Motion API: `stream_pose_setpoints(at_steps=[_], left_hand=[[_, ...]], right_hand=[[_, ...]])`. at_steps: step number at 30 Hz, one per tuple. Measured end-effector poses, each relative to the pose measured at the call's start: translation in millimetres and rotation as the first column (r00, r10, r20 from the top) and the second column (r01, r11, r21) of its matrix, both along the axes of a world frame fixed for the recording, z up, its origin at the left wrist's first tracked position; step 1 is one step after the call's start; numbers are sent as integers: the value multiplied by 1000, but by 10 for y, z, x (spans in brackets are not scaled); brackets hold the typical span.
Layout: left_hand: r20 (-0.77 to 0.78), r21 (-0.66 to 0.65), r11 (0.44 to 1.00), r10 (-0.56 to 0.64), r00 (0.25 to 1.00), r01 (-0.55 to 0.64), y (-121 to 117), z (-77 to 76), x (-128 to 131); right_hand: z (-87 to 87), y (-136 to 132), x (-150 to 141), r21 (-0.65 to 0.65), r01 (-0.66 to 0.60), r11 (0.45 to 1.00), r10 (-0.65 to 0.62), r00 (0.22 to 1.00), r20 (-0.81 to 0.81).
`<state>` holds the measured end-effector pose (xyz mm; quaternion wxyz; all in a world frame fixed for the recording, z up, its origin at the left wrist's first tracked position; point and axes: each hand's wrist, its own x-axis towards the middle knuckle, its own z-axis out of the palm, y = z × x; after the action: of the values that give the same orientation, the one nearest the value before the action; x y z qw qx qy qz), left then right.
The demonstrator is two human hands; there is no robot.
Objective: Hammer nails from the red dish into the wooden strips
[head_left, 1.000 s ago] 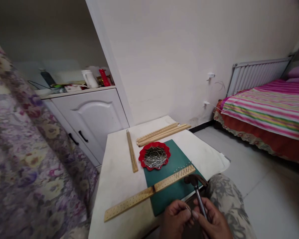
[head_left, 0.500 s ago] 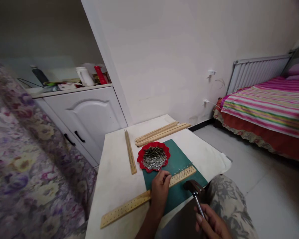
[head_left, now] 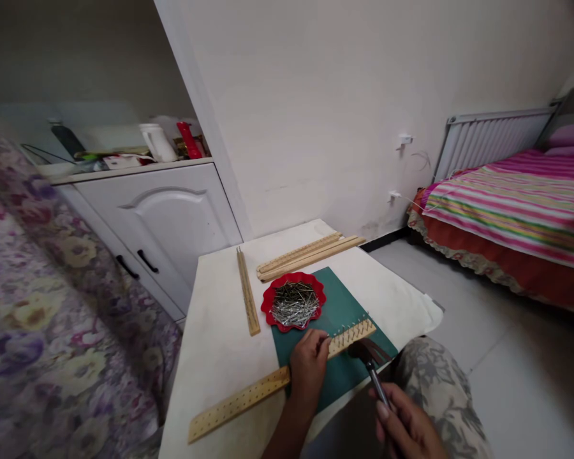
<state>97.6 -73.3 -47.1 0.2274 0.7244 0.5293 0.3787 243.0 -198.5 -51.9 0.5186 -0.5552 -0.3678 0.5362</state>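
Note:
My left hand (head_left: 310, 358) rests over a wooden strip with rows of holes (head_left: 242, 401), thumb and forefinger pinched together at its surface. A nail seems to be between these fingertips, mostly hidden by them. Right of the pinch, several nails (head_left: 354, 333) stand upright in the strip. My right hand (head_left: 402, 417) is wrapped round the handle of a claw hammer (head_left: 367, 352), whose head is close to the strip's near edge. Beneath the strip lies a green mat (head_left: 340, 296). A red scalloped dish (head_left: 266, 305) full of loose nails sits just beyond my left hand.
Several more wooden strips (head_left: 310, 258) lie at the table's far side, and a narrow pair (head_left: 249, 296) lies to the left. The white-covered table (head_left: 215, 357) stands against the wall. A cabinet (head_left: 172, 223) and floral curtain (head_left: 67, 319) are left; a bed (head_left: 516, 204) is right.
The hammer head has moved slightly left and up, nearer the strip and my left fingers. My left hand keeps its pinch in nearly the same spot. The view has shifted a little.

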Motion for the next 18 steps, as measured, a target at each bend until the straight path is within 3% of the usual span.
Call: stream_pose_setpoints(at_steps=[2,8,13,18], left_hand=[[3,-6,1000,1,1000,-1,-3,-5,4],[26,-22,1000,4,1000,-3,3,-42,6],[6,-36,999,18,1000,-18,9,-80,1],[12,-37,999,24,1000,-24,15,-124,-3]], right_hand=[[142,66,2,28,-103,994,103,994,29],[426,317,-1,152,-274,950,229,938,259],[451,391,-30,217,-332,918,214,875,435],[423,399,-58,203,-365,909,214,824,525]])
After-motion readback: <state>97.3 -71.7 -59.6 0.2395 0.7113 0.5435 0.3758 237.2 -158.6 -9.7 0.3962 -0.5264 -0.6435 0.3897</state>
